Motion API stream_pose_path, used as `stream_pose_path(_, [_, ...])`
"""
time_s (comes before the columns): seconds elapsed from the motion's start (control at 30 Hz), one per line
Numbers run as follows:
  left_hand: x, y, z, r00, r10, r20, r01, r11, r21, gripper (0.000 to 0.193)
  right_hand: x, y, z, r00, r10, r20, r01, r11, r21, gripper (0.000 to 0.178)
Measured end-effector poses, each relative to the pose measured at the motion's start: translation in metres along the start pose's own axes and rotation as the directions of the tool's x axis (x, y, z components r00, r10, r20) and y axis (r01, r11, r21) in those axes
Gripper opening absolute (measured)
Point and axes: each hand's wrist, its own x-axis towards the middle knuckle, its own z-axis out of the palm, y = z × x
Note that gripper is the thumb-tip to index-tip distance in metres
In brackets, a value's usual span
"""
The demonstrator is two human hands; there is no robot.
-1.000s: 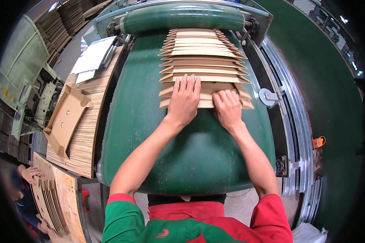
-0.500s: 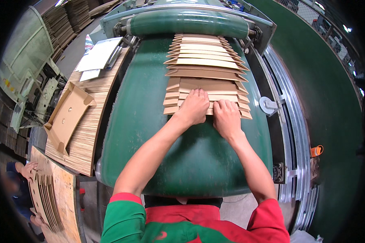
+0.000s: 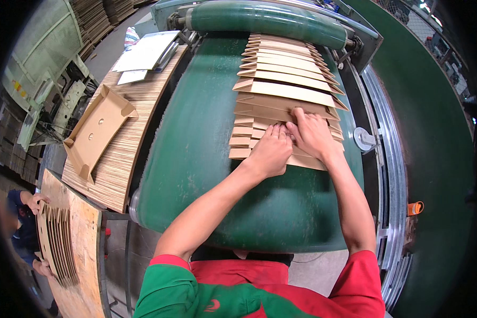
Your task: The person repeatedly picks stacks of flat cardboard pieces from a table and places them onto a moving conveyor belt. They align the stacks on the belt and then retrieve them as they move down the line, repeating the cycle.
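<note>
A row of overlapping folded brown cardboard pieces (image 3: 291, 76) lies on the green conveyor belt (image 3: 196, 153), running from the far roller toward me. Both hands are over its near end. My left hand (image 3: 273, 151) has its fingers curled down over the nearest pieces, with the fingertips partly hidden. Beside it and slightly farther away, my right hand (image 3: 311, 132) bends its fingers onto the cardboard. The two hands touch or nearly touch. What lies under the palms is hidden.
A green roller (image 3: 270, 24) crosses the belt's far end. At left, a tray-shaped cardboard piece (image 3: 98, 135) and white papers (image 3: 146, 50) rest on a cardboard stack (image 3: 114, 169). Lower left, a co-worker's hands (image 3: 37, 204) hold cardboard sheets (image 3: 58, 244). Metal rails (image 3: 392, 175) line the right.
My right hand has moved farther forward, now beyond my left. The left has drawn slightly nearer me. The view has shifted, and the near cardboard pieces look more spread out.
</note>
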Motion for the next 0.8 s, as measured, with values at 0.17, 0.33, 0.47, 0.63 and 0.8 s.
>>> stream_pose_path(0.17, [-0.004, 0.005, 0.003, 1.000, -0.017, 0.015, 0.017, 0.999, -0.031, 0.064, -0.009, -0.015, -0.013, 0.994, 0.102, -0.033, -0.097, 0.988, 0.120, 0.092])
stream_pose_path(0.33, [0.000, 0.003, -0.002, 1.000, -0.009, 0.013, 0.009, 1.000, 0.008, 0.069, 0.028, -0.026, -0.031, 0.974, 0.224, 0.046, -0.226, 0.972, 0.059, 0.122])
stream_pose_path(0.47, [0.000, 0.003, -0.004, 0.998, 0.000, 0.055, -0.004, 0.997, 0.072, 0.074, 0.060, -0.016, -0.045, 0.953, 0.261, 0.151, -0.264, 0.965, -0.001, 0.129])
stream_pose_path(0.63, [-0.001, 0.003, -0.003, 1.000, 0.006, 0.023, -0.007, 0.999, 0.051, 0.073, 0.092, -0.009, -0.052, 0.779, 0.403, 0.480, -0.412, 0.907, -0.092, 0.097])
stream_pose_path(0.8, [-0.007, 0.008, -0.010, 1.000, -0.001, -0.020, 0.002, 1.000, 0.030, 0.072, 0.116, -0.025, -0.064, 0.652, 0.496, 0.574, -0.374, 0.869, -0.325, 0.103])
